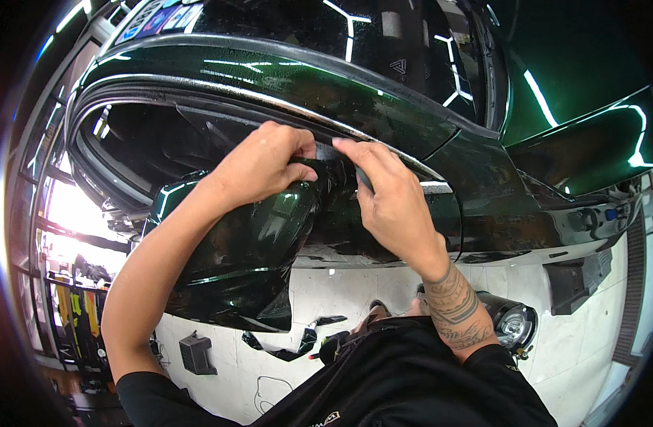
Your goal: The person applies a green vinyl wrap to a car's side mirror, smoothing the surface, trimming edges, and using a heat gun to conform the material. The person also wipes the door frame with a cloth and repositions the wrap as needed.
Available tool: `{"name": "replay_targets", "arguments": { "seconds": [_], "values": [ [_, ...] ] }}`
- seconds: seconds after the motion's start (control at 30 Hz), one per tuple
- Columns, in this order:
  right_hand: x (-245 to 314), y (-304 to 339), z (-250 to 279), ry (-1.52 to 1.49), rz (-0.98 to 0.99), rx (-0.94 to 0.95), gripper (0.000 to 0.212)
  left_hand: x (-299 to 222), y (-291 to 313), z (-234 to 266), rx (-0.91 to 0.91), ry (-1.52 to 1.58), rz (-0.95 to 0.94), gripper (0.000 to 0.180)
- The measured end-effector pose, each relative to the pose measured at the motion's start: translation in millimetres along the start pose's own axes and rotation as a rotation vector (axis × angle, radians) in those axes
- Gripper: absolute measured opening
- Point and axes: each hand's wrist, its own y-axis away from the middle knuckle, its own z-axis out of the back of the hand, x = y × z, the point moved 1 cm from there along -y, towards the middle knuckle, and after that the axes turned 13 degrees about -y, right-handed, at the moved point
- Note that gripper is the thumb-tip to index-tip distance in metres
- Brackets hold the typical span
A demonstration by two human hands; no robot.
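Note:
My left hand point(266, 160) is closed, thumb and fingers pinched together above a glossy dark green side mirror housing point(248, 235); what lies between the fingertips is too small to make out. Just to its right, my right hand point(390, 188) is closed around a small dark flat tool point(365, 179), mostly hidden by the palm. Its index finger points at the base of the door window point(156, 139), near the front corner. A pale greyish patch point(328, 152) shows between the two hands. Water drops dot the mirror housing and window trim.
The dark green car's windshield point(405, 43) and hood point(575, 64) lie beyond. On the tiled floor point(355, 288) are a loose headlight point(513, 324), a grey step block point(197, 354), a larger dark block point(579, 281) and a glossy black trim piece point(291, 349). Shelving point(77, 320) stands left.

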Motion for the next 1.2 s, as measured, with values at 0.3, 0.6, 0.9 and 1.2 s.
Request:
{"name": "replay_targets", "arguments": {
  "seconds": [0.3, 0.6, 0.9, 1.2],
  "values": [
    [0.3, 27.7, -4.6, -0.817, -0.523, -0.043, 0.025, -3.2, -3.7, -5.4, -0.052, -0.128, -0.015, 0.017],
    [-7.6, 5.7, -32.0, 0.025, 0.031, -0.206, 0.020, -9.6, -16.0, -9.1, -0.144, -0.150, 0.179, 0.012],
    [1.5, 7.2, -3.6, -0.252, 0.023, 0.002, 0.022, 22.2, 5.7, 34.6, 0.243, -0.031, 0.259, 0.023],
    [40.5, -27.7, -42.8, 0.231, 0.251, 0.191, 0.006, 28.3, 12.9, 11.1, -0.035, -0.249, 0.192, 0.016]
  ]
}}
